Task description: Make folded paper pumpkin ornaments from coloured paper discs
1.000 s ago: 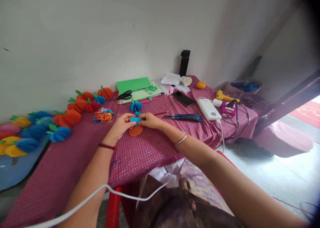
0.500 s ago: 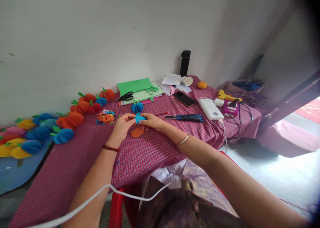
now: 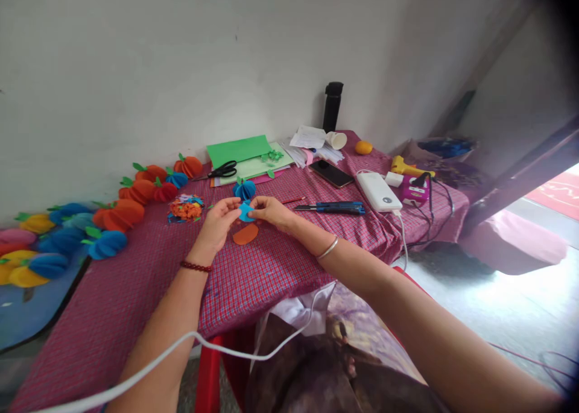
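Left of an orange paper piece (image 3: pixel 245 235) on the desk (image 3: pixel 253 280), scraps (image 3: pixel 186 208) lie heaped near the left hand (image 3: pixel 221 221); its fingers pinch a blue paper piece (image 3: pixel 246 212) just beyond the orange one. Right of it, the right hand's (image 3: pixel 272 214) fingers pinch the blue piece too; a utility knife (image 3: pixel 340 208) lies farther right.
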Available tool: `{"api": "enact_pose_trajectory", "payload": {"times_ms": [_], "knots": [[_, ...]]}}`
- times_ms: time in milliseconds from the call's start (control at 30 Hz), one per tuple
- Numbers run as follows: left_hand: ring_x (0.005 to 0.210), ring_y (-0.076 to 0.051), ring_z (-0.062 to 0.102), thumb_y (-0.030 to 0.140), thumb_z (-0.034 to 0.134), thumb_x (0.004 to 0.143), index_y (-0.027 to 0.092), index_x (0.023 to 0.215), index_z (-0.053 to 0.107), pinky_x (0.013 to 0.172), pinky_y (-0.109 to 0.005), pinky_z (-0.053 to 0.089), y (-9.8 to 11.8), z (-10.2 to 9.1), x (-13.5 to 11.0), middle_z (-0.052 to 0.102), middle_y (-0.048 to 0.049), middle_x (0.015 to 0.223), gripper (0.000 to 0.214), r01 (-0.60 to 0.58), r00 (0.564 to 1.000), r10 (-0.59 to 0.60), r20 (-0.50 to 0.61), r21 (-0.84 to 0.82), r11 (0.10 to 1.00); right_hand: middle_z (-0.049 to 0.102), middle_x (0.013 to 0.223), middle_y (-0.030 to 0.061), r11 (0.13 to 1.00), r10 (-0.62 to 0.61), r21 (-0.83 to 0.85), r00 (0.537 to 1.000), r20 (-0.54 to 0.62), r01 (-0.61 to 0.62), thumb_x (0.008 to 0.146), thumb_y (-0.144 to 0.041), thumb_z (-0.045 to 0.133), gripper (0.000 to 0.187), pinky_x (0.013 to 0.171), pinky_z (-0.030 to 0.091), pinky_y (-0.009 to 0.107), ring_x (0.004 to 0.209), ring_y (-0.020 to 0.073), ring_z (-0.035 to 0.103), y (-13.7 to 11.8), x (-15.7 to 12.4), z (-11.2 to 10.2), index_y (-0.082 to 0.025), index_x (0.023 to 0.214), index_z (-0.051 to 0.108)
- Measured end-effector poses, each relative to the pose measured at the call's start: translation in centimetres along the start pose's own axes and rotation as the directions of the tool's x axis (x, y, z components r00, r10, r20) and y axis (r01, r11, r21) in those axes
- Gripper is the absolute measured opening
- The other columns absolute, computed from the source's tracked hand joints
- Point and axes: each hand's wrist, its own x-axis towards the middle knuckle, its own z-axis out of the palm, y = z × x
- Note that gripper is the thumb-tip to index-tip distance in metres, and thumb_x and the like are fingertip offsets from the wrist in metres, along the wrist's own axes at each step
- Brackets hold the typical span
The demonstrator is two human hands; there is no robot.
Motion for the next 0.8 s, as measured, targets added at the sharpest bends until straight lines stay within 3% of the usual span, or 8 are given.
{"api": "enact_pose_trajectory", "payload": {"times_ms": [167,367,567,700,800], "knots": [[0.064,-0.013,0.061,0.036,0.076,0.062,0.013,0.079,0.062,0.063,-0.026,0.049,-0.8,0.0,0.0,0.064,-0.0014,0.071,0.031,0.066,0.994,-0.076,0.076,0.125,0.990,0.053,0.062,-0.0061,0.997,-0.060,-0.046,0.997,-0.054,0.057,0.069,-0.024,0.069,0.019,0.052,0.039,0.020,0.053,0.0074,0.047,0.1,0.2,-0.1,-0.017,0.074,0.052],[0.056,-0.010,0.055,0.030,0.072,0.065,0.017,0.075,0.057,0.057,-0.021,0.043,-0.6,-1.0,0.6,0.059,0.0043,0.063,0.022,-0.092,0.993,0.103,-0.050,0.189,0.978,0.051,0.062,-0.0062,0.915,-0.166,-0.370,0.986,0.022,0.162,0.068,-0.014,0.063,0.008,0.058,0.036,0.020,0.059,0.0081,0.046,-0.2,0.3,0.1,-0.015,0.068,0.054],[0.062,-0.013,0.056,0.028,0.069,0.067,0.017,0.077,0.064,0.060,-0.024,0.042,0.0,-2.0,0.7,0.063,0.0005,0.068,0.016,-0.175,0.983,0.132,0.127,0.432,0.885,0.063,0.079,-0.0004,0.901,-0.133,-0.388,0.975,0.179,0.195,0.071,-0.004,0.052,0.020,0.068,0.043,0.022,0.070,0.0101,0.056,-1.2,-0.1,-0.4,-0.012,0.087,0.060],[0.059,-0.013,0.055,0.026,0.067,0.068,0.017,0.071,0.066,0.057,-0.024,0.041,0.3,-1.5,0.3,0.064,-0.0009,0.066,0.010,-0.228,0.971,0.151,0.184,0.538,0.812,0.060,0.069,-0.0022,0.737,-0.147,-0.634,0.972,0.185,0.233,0.076,-0.015,0.061,0.005,0.060,0.034,0.020,0.063,0.0098,0.051,-1.0,-0.2,-0.7,-0.013,0.080,0.064],[0.056,-0.013,0.054,0.027,0.068,0.067,0.017,0.071,0.066,0.053,-0.024,0.040,0.3,-1.5,0.2,0.063,-0.0011,0.064,0.011,-0.215,0.971,0.115,0.210,0.559,0.801,0.058,0.064,-0.0029,0.599,-0.140,-0.765,0.972,0.191,0.237,0.078,-0.018,0.063,0.006,0.058,0.029,0.021,0.061,0.0093,0.048,-0.9,-0.3,-0.7,-0.014,0.075,0.065]]}}
